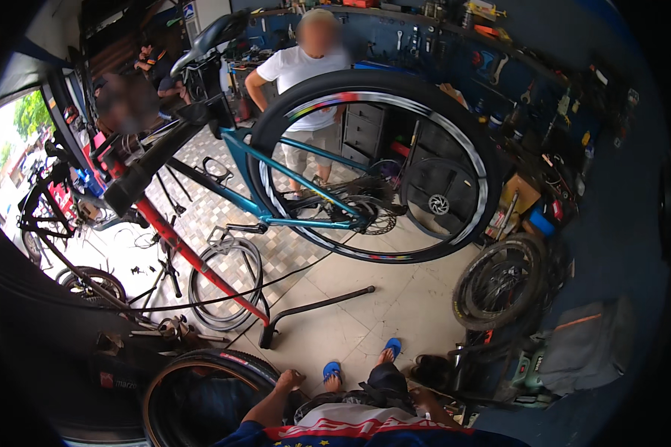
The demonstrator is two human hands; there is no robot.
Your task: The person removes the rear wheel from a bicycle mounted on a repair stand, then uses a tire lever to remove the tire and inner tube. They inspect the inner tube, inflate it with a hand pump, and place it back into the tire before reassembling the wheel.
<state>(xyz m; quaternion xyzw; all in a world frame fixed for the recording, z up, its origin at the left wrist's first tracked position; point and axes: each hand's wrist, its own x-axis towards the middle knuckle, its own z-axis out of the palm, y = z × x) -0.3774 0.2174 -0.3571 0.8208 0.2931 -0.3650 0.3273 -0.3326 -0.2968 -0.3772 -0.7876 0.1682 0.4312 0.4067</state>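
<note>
My left hand is low in the view, fingers curled, just beside a bicycle tire with a tan sidewall. Whatever it may hold is too small to make out. My right hand hangs by my right thigh, its fingers mostly hidden. Ahead of me, a teal bicycle frame hangs tilted on a red repair stand. Its rear wheel faces me, with the cassette and disc rotor showing. Neither hand touches this bicycle.
A person in a white shirt stands behind the wheel. The stand's black leg reaches across the tiled floor. Loose tires lie at left, wheels lean at right near a grey bag. Tools hang on the back wall.
</note>
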